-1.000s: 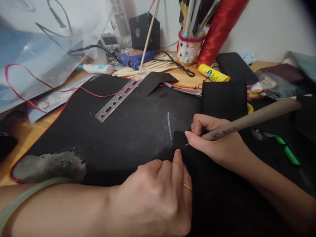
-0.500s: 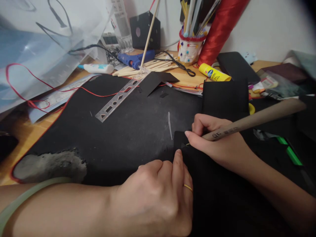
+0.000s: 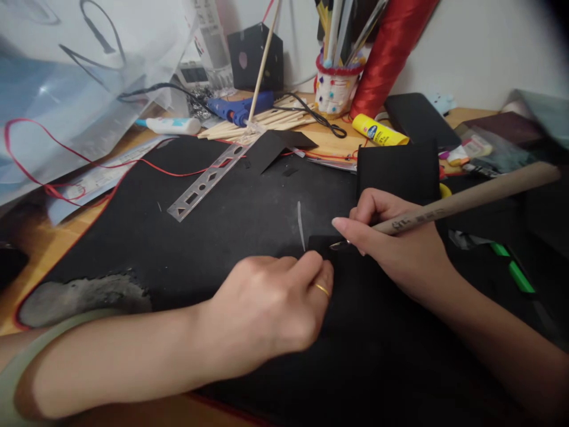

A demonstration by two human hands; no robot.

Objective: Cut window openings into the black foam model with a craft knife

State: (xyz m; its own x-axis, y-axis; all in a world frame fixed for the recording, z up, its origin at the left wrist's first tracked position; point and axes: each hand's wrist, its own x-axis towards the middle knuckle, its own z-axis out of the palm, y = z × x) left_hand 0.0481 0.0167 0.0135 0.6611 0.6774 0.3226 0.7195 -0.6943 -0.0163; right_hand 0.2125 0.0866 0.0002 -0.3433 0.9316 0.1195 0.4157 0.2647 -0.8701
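My right hand (image 3: 389, 237) grips a craft knife (image 3: 466, 198) with a long, tapered wooden handle. Its thin metal tip is over a piece of black card (image 3: 320, 242) on the black mat (image 3: 222, 225). Curled at the near edge of that card is my left hand (image 3: 275, 302), its fingers bent under. The left fingertips are hidden, so what they pinch, if anything, does not show. A pale thin strip (image 3: 300, 225) lies just beyond the left knuckles.
A clear stencil ruler (image 3: 207, 181) and a folded black card (image 3: 275, 148) lie farther back. Behind are a blue glue gun (image 3: 240, 108), wooden sticks (image 3: 284, 118), a yellow glue stick (image 3: 380, 130) and a pen pot (image 3: 335, 89). A black box shape (image 3: 398, 172) stands beyond my right hand.
My left hand has lifted its pressing finger and curled its fingers, shifting up and slightly left. The knife tip has moved a little up and left, with the handle lying flatter.
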